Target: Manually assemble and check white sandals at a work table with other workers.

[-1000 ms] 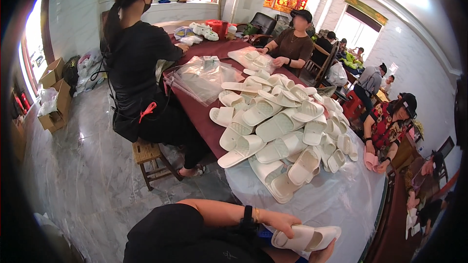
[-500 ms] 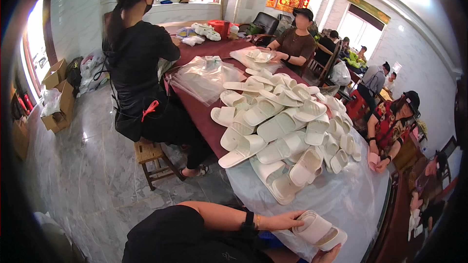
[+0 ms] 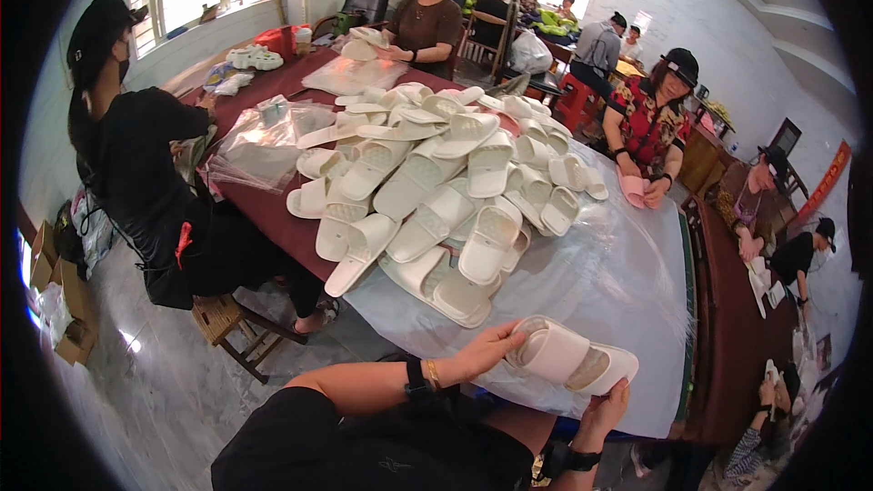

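Our bench (image 3: pixel 273 209) carries a heap of cream slippers (image 3: pixel 441 218).
Above its near edge, toward the right, we hold a pair of slippers (image 3: pixel 556 355): our left hand (image 3: pixel 486 351) has fingers grasping the left end, our right hand (image 3: pixel 602 411) the right.

A workshop, it seems — cream-white open-toed slippers (image 3: pixel 418 177) heaped on the dark-red cloth-covered table (image 3: pixel 291 238), flat clear plastic bags (image 3: pixel 273 135) beside them, people in black caps (image 3: pixel 150 164) around it — brown cardboard boxes (image 3: pixel 77 344) to its left.
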Available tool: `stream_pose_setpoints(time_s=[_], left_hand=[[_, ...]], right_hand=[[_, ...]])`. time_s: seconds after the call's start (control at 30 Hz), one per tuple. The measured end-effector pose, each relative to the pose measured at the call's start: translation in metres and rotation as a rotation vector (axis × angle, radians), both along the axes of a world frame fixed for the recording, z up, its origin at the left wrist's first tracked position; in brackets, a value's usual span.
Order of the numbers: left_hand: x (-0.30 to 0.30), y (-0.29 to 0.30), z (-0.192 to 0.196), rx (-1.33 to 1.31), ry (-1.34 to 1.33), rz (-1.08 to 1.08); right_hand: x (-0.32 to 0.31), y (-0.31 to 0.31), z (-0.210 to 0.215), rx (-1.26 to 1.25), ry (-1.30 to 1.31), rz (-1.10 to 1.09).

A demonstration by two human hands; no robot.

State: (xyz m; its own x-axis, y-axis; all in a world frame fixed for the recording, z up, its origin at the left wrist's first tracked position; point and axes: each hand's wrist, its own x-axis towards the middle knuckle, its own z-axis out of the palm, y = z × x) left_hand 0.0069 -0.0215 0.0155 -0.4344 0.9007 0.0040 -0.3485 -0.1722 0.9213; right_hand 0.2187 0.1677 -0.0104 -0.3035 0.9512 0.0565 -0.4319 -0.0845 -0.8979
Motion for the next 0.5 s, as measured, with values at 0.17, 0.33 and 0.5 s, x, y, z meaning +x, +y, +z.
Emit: stream_pose_setpoints(time_s=[0.17,0.33,0.5], left_hand=[[-0.02,-0.005,-0.002,-0.01,0.219,0.214],[-0.054,-0.006,0.033,-0.25,0.586,0.293],[-0.076,0.047,0.035,-0.333,0.85,0.02]], right_hand=[[0.021,0.013,0.006,-0.058,0.043,-0.111],[0.053,0.057,0.017,0.038,-0.236,-0.09],[-0.014,0.065,0.048,0.359,-0.676,0.085]])
